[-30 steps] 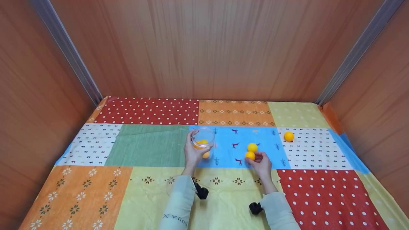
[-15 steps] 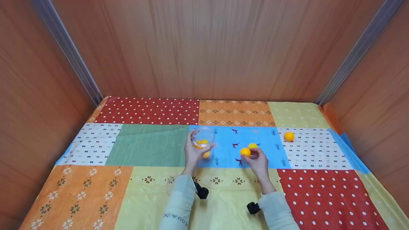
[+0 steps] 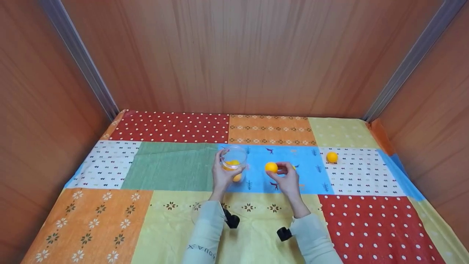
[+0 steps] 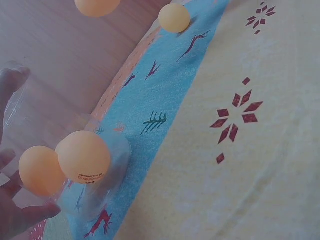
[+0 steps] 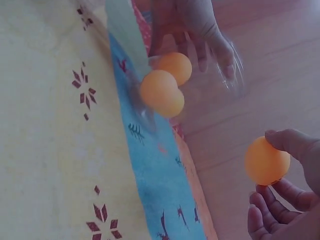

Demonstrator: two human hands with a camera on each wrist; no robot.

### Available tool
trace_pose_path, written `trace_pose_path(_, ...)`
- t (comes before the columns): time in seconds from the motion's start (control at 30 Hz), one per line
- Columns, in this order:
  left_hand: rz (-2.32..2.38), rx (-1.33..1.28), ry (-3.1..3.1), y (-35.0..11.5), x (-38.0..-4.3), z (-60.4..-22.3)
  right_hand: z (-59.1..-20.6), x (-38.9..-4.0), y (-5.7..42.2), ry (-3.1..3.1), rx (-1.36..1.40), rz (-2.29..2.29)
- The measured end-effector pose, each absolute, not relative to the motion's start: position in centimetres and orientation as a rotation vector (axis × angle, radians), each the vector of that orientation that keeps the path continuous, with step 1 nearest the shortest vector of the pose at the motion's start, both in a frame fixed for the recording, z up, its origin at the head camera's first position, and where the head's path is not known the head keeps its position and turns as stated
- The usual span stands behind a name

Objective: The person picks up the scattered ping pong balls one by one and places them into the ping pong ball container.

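My left hand grips a clear plastic jar by its side, over the blue patch of cloth. Inside it lie three orange ping-pong balls. To the right of the jar, my right hand pinches another ping-pong ball between thumb and fingertips, raised and apart from the jar. Behind those fingers one more ball is mostly hidden in the head view; a ball also sits on the blue cloth in the left wrist view.
A separate orange ball rests on the white patch at the right. A patchwork tablecloth covers the table. Wood-patterned panels close off the back and both sides.
My right hand has lifted its ball away from the neighbouring one and carried it left, towards the jar. The left hand and jar have stayed in place.
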State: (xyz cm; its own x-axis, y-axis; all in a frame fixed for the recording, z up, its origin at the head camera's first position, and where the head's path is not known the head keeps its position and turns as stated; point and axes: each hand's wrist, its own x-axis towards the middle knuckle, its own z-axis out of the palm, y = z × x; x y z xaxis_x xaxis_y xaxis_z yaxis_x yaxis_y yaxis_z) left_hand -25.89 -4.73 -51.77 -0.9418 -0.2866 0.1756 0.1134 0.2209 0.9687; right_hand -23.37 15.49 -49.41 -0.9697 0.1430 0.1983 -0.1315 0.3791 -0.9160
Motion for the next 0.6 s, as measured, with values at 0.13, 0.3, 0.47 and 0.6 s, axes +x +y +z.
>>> trace_pose_path(0.13,-1.775,0.183,-2.2,-4.7,-25.8,-51.7,-48.8,-23.6,14.4,-2.367,0.023,1.668)
trace_pose_path(0.3,-1.752,0.154,-2.185,-4.7,-25.9,-51.7,-48.0,-24.0,13.1,-2.355,0.069,1.695)
trace_pose_path(0.47,-1.719,0.145,-2.179,-4.7,-25.9,-51.7,-47.3,-24.5,11.8,-2.357,0.125,1.674)
trace_pose_path(0.6,-1.726,0.162,-2.19,-4.7,-25.9,-51.7,-46.8,-25.0,11.0,-2.343,0.155,1.69)
